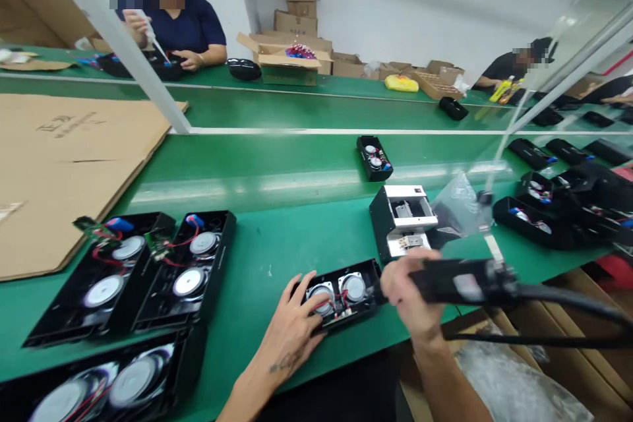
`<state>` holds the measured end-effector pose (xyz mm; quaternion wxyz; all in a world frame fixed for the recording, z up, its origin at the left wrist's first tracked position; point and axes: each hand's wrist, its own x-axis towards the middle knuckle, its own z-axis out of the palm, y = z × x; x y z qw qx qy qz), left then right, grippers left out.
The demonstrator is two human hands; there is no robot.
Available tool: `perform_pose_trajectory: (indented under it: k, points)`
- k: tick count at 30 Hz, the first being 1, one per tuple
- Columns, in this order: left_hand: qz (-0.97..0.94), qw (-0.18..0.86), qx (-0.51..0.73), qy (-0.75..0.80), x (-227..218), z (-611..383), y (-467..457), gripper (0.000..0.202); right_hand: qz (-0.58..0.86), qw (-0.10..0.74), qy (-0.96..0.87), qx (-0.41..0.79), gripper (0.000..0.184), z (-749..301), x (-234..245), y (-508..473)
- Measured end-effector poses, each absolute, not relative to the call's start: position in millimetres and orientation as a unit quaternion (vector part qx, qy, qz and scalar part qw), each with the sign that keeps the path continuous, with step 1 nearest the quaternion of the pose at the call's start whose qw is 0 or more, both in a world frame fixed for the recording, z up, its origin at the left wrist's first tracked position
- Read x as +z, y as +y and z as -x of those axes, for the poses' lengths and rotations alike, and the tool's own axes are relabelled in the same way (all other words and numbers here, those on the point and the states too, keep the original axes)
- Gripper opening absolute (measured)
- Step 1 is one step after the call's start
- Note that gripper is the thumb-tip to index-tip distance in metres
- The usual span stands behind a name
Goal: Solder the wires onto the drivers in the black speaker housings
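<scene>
An open black speaker housing [341, 324] with two round silver speakers and red wires lies on the green bench in front of me. My left hand [299, 320] grips its left end, fingers over the top and thumb along the near side. In my right hand [410, 297] is a black electric screwdriver [457, 281], held level with its cable trailing right. Its tip points at the right end of the housing; whether it touches a screw is hidden. Just behind stands a black and white screw feeder [403, 221].
More open speaker housings [190, 270] lie at left, beside a cardboard sheet [74, 165]. One small housing [374, 158] sits farther back. Black housings [544, 211] crowd the right, above cardboard boxes [578, 336]. A metal frame crosses the bench. Co-workers [198, 23] sit opposite.
</scene>
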<state>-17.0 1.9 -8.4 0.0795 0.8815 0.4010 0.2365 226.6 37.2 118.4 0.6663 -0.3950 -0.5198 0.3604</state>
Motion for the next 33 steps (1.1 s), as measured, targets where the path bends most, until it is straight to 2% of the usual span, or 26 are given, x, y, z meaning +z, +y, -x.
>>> perform_pose_trajectory:
  k: [3, 6, 9, 16, 21, 28, 33]
  points:
    - [-0.881, 0.061, 0.254, 0.395, 4, 25, -3, 0.018, 0.445, 0.742, -0.441, 0.240, 0.034, -277, 128, 65]
    - [-0.887, 0.033, 0.269, 0.374, 21, 26, -5, 0.009, 0.483, 0.745, -0.422, 0.184, 0.034, -309, 125, 89]
    - [-0.890, 0.027, 0.281, 0.359, 36, 17, -2, 0.019, 0.496, 0.740, -0.420, 0.169, 0.032, -315, 114, 103]
    - [-0.892, 0.092, 0.239, 0.373, 33, -16, 7, 0.014, 0.533, 0.679, -0.453, 0.225, 0.033, -314, 95, 115]
    - [-0.888, 0.103, 0.216, 0.392, 27, -22, 9, 0.017, 0.528, 0.606, -0.495, 0.331, 0.029, -314, 100, 92]
    - [-0.884, 0.099, 0.218, 0.402, 21, -28, 3, 0.005, 0.321, 0.706, -0.460, 0.432, 0.024, -279, 106, 28]
    - [-0.882, 0.110, 0.215, 0.404, 22, -29, 1, 0.004, 0.271, 0.692, -0.477, 0.470, 0.024, -246, 92, 12]
